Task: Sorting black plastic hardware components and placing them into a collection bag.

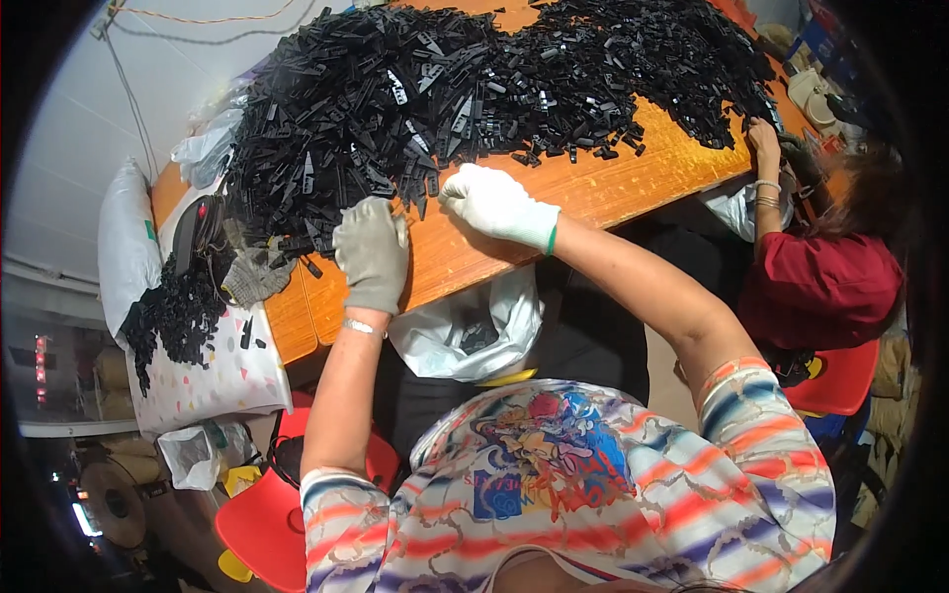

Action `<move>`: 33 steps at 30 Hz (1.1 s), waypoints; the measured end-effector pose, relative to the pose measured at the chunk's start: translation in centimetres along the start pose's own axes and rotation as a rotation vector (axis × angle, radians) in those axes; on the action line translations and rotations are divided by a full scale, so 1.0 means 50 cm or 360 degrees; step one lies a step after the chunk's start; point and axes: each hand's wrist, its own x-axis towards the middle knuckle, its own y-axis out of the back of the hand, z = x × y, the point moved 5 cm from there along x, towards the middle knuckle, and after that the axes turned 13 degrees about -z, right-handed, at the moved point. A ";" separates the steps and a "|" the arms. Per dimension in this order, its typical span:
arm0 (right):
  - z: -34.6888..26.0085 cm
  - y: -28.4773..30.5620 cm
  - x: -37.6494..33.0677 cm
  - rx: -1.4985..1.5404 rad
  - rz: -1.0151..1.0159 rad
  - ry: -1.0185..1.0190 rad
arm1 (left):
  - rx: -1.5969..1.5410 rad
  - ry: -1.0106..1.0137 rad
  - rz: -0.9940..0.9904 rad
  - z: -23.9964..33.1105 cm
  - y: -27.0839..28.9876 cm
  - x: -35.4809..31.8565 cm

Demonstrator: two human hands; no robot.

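A large heap of small, flat black plastic pieces (pixel 346 109) spreads over the wooden table (pixel 603 193). My left hand (pixel 372 255), in a grey glove, is closed at the near edge of the heap. My right hand (pixel 497 206), in a white glove with a green cuff, is closed just to the right of it, over the bare wood by the pieces. What either hand's fingers hold is hidden. Below the table edge, between my forearms, a white plastic bag (pixel 465 346) hangs open with some dark pieces inside.
A person in a dark red shirt (pixel 825 287) reaches to the heap's right end. Left of me, a grey glove (pixel 259 274) lies on the table, and smaller black pieces (pixel 183 321) rest on a patterned cloth (pixel 217 371). A red chair (pixel 267 519) stands at lower left.
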 end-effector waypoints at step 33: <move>-0.068 -0.003 -0.090 0.1494 0.0337 -0.0341 | -0.3766 0.0503 -0.0325 0.109 -0.066 -0.117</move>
